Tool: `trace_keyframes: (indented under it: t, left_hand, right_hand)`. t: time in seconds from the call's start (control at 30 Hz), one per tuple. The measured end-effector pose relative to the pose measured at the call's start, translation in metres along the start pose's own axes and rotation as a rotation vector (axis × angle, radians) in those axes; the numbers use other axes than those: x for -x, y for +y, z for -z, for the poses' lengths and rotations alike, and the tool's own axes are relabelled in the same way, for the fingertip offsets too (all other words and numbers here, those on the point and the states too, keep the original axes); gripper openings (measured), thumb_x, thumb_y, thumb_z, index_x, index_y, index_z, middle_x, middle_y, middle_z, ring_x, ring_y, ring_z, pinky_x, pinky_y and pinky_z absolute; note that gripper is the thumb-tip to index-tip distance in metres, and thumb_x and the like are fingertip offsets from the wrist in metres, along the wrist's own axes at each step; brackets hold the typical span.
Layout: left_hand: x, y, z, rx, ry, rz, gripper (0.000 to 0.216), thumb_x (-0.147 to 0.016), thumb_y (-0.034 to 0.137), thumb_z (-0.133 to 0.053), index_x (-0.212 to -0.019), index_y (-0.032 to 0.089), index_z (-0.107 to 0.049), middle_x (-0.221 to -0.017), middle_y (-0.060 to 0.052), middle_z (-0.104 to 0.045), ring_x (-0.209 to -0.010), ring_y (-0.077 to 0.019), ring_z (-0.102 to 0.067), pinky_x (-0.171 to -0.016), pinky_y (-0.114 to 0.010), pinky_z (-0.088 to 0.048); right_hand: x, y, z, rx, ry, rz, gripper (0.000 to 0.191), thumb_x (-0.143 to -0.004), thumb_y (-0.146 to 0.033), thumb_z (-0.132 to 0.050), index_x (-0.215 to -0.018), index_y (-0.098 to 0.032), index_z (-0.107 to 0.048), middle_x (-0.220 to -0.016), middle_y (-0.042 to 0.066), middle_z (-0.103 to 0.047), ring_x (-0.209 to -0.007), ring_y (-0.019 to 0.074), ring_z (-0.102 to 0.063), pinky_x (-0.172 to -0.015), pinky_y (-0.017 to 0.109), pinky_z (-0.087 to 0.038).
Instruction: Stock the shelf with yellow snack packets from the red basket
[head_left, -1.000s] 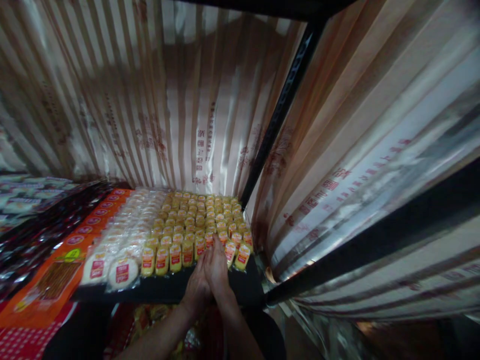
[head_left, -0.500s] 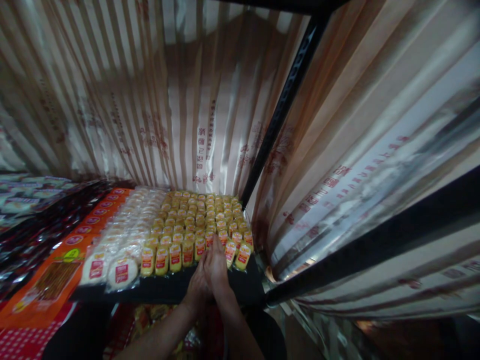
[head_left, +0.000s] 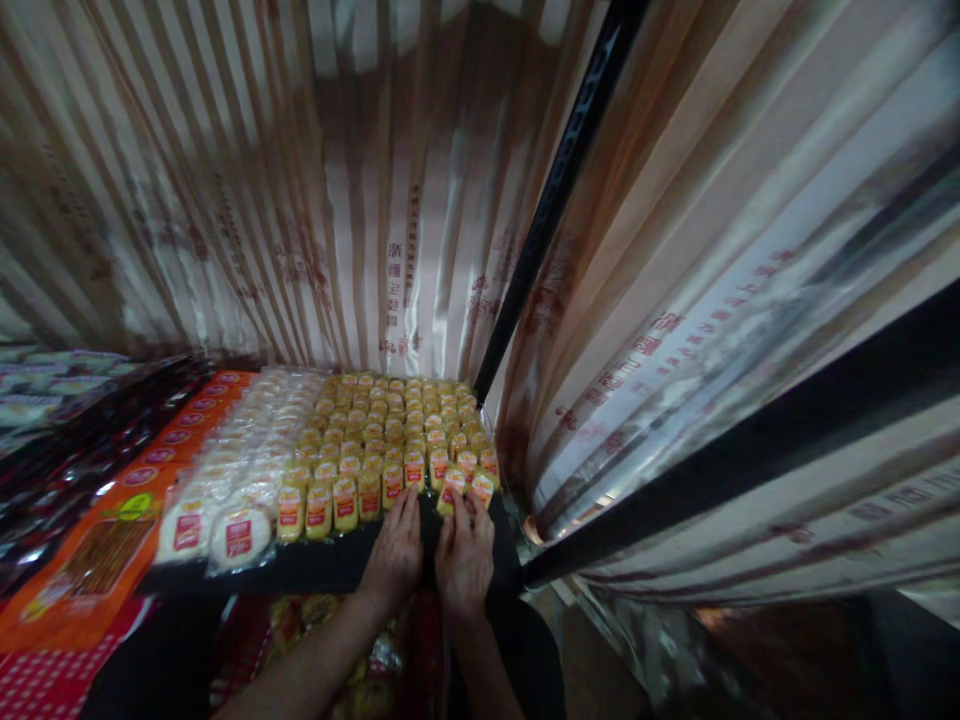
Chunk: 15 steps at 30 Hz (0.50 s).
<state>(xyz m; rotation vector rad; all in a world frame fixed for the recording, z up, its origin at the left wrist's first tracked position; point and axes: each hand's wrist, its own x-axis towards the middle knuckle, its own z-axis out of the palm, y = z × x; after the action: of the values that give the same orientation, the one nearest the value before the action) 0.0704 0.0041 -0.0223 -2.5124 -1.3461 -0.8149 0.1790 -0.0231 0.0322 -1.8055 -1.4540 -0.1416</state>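
Rows of small yellow packaged cakes (head_left: pixel 368 492) with red-and-white labels stand on a black shelf (head_left: pixel 337 568). My left hand (head_left: pixel 397 550) reaches to the front row with its fingers stretched out, the tips at the lower edge of one cake. It holds nothing that I can see. To its right, my right hand (head_left: pixel 465 565) has its thumb and fingers on a yellow packaged cake (head_left: pixel 451 484) at the front right. Another tilted cake (head_left: pixel 482 487) touches those fingers. Between my hands lies a gap in the front row.
Left of the cakes are round white packaged cakes (head_left: pixel 240 540), orange snack packs (head_left: pixel 101 555) and dark glossy packs (head_left: pixel 52 490). A black upright post (head_left: pixel 551 215) and a slanting black bar (head_left: pixel 675 490) frame the right side. Printed curtains (head_left: pixel 360 200) hang behind.
My hands, pressed together before, have moved apart. The right hand has gone right onto the cakes at the front right; the left stays near the row. The view has shifted slightly.
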Motion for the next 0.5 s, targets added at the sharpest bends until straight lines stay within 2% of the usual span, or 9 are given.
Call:
trace_keyframes:
  t: [0.13, 0.27, 0.37, 0.5]
  left_hand:
    - [-0.001, 0.0, 0.003, -0.029, 0.004, -0.011, 0.047, -0.081, 0.002, -0.029, -0.126, -0.004, -0.041, -0.132, -0.025, -0.046, -0.131, -0.0318, -0.032, -0.096, -0.046, -0.046]
    - [-0.001, -0.002, 0.008, -0.031, 0.001, -0.05, 0.045, -0.082, 0.005, -0.032, -0.126, -0.003, -0.041, -0.131, -0.025, -0.046, -0.132, -0.0315, -0.03, -0.097, -0.045, -0.045]
    - [-0.001, -0.003, 0.007, -0.009, -0.014, -0.068, 0.046, -0.082, 0.005, -0.033, -0.127, 0.0, -0.04, -0.133, -0.024, -0.045, -0.133, -0.03, -0.028, -0.097, -0.048, -0.045]
    - [-0.002, -0.003, 0.007, -0.004, -0.031, -0.099, 0.043, -0.083, 0.006, -0.034, -0.125, 0.001, -0.044, -0.134, -0.024, -0.044, -0.134, -0.0301, -0.027, -0.098, -0.05, -0.042]
  right_hand:
    - [0.001, 0.003, -0.004, 0.086, -0.078, 0.071, 0.04, -0.09, -0.026, -0.034, -0.125, -0.02, -0.053, -0.125, 0.014, -0.051, -0.113, 0.0253, -0.048, -0.089, 0.04, -0.045]
    - [-0.003, -0.004, -0.015, 0.07, -0.095, 0.12, 0.041, -0.09, -0.024, -0.032, -0.125, -0.016, -0.053, -0.129, 0.016, -0.048, -0.118, 0.024, -0.046, -0.092, 0.038, -0.045]
    - [-0.006, -0.007, -0.019, 0.061, -0.081, 0.119, 0.041, -0.09, -0.024, -0.033, -0.124, -0.014, -0.054, -0.13, 0.016, -0.048, -0.12, 0.0235, -0.044, -0.094, 0.037, -0.044]
    - [-0.01, -0.007, -0.022, 0.055, -0.095, 0.074, 0.045, -0.088, -0.027, -0.038, -0.132, -0.017, -0.044, -0.13, 0.014, -0.048, -0.121, 0.024, -0.042, -0.095, 0.039, -0.043]
